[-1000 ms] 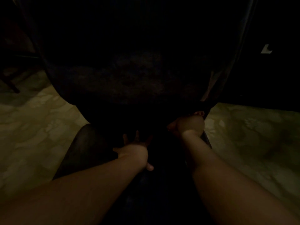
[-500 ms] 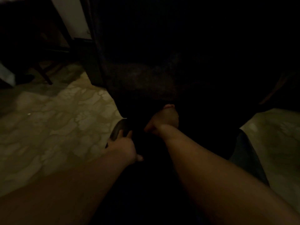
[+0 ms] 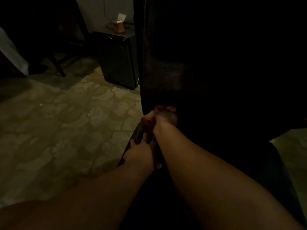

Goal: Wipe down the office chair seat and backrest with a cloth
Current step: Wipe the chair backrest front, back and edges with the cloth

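Gripping something reddish-brown, the right hand [image 3: 163, 116] sits fisted at the lower left corner of the dark backrest [image 3: 166, 63], knuckles against it. That reddish bit looks like a cloth [image 3: 146, 121], bunched in the curled fingers, but the picture is too dark to be sure. Left hand [image 3: 141, 151] is lower, just beside the right wrist, fingers bent over the front left edge of the seat [image 3: 137, 135]; thumb tip shows underneath near the right forearm. Both bare forearms run up from the bottom of the head view and nearly touch at the wrists. Seat surface itself is mostly black shadow, edge only visible. Backrest fills the upper right, upright, with a faint sheen on its left part.

Around: pale patterned floor [image 3: 66, 122] on the left. Black box-like cabinet [image 3: 116, 63] stands behind, just beside the backrest's left edge. On top of it a small brown box [image 3: 118, 25] with a white flap. Dark wooden chair leg [image 3: 58, 67] farther left, well apart.
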